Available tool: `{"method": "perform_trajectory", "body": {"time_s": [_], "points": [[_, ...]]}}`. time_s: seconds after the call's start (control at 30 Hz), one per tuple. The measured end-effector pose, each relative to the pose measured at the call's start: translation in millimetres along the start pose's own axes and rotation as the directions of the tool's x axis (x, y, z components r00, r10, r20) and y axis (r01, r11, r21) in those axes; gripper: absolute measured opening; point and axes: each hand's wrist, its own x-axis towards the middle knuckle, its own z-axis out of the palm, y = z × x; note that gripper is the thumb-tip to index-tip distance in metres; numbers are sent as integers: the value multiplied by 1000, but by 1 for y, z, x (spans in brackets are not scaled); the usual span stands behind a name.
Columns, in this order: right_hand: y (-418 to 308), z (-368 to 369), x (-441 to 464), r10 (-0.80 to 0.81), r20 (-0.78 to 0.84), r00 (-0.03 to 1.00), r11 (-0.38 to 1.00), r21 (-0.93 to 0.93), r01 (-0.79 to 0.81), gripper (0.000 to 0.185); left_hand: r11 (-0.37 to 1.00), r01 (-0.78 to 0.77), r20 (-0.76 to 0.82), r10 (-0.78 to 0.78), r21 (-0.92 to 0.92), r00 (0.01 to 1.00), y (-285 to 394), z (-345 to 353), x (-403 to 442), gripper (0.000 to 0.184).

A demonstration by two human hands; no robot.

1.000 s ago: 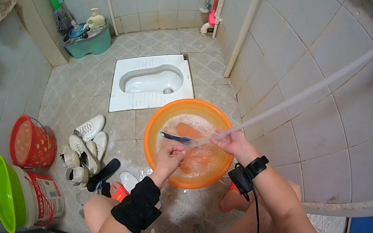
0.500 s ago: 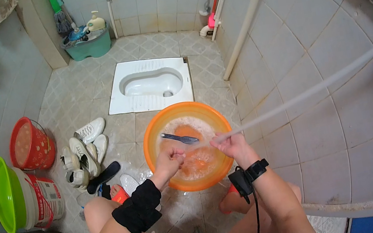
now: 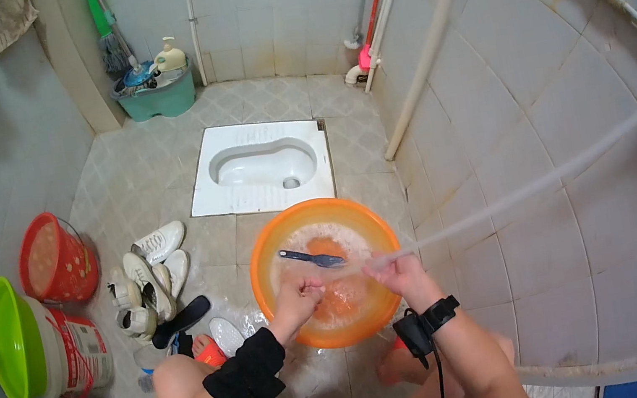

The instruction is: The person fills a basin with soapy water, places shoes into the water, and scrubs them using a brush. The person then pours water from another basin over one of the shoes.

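Note:
My right hand [image 3: 400,274] is closed around a translucent white hose [image 3: 553,175], which stretches from the wall at the right edge. Both hands are over an orange basin [image 3: 256,248] of foamy water. Facing it, my left hand [image 3: 296,301] has its fingers pinched together above the basin's left side. A pale, blurred streak lies between the two hands; whether it is hose or running water is unclear. What the left fingers hold, if anything, cannot be made out. A dark brush [image 3: 312,257] lies in the basin, just beyond my hands.
White shoes [image 3: 150,284] and a black insole [image 3: 181,321] lie on the left floor. Beside them stand a red bucket [image 3: 56,258], a white bucket [image 3: 76,348] and a green basin [image 3: 9,339]. Behind is a squat toilet [image 3: 203,194]; a teal tub [image 3: 160,99] sits farther back. Tiled wall [image 3: 548,244] bounds the right.
The whole scene sits slightly lower in the picture, as the camera has tilted up. Both hands keep nearly the same place over the basin, and the brush lies as before.

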Motion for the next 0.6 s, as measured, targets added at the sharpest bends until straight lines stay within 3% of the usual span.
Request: {"method": "perform_trajectory", "body": {"time_s": [0.1, 0.2, 0.43, 0.5, 0.53, 0.6], "points": [[0, -8, 9, 12, -8, 1000, 1000, -23, -12, 34, 998, 62, -40, -63, -6, 997, 0, 4, 2, 15], [0, -12, 14, 48, 43, 998, 999, -10, -48, 34, 999, -9, -90, 6, -32, 996, -4, 8, 7, 10], [0, -7, 7, 6, -37, 999, 1000, 2, -6, 33, 989, -29, -85, 16, -148, 996, -13, 33, 29, 10], [-2, -5, 5, -4, -35, 999, 1000, -17, 4, 33, 949, 133, -38, -150, -287, 988, -8, 45, 37, 10], [-3, -5, 5, -20, -58, 998, 998, -64, 16, 33, 949, 127, -40, -145, -288, 989, -4, 52, 40, 10], [-2, -7, 7, -39, -78, 996, 993, -112, 30, 33, 803, 132, 0, -162, -581, 987, 2, 65, 44, 15]]}}
